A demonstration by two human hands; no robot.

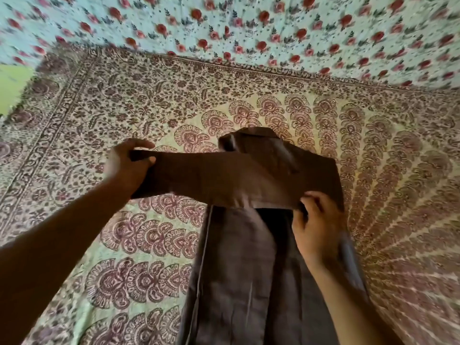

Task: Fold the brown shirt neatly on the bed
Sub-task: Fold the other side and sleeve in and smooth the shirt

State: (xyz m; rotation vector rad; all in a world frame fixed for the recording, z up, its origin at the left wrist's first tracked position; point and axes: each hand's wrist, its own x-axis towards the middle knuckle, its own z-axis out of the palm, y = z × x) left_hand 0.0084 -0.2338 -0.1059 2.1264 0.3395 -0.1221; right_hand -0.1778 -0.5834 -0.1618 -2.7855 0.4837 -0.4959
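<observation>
Left hand (129, 163) grips the sleeve (199, 175) end, right hand (316, 220) pinches it over the brown shirt (236, 282); uneven tension risks a skewed, creased fold.

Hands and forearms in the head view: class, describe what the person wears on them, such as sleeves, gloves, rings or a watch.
Nothing worn shows. The left hand and right hand are bare, without gloves, and I can see no rings. Both forearms are uncovered to the frame edge: no sleeve, watch or bracelet in view.

The brown shirt (249, 257) is matt woven cloth, faintly creased; the bedspread (124, 108) beneath is printed cotton-like cloth (equally matt, block-patterned).
</observation>
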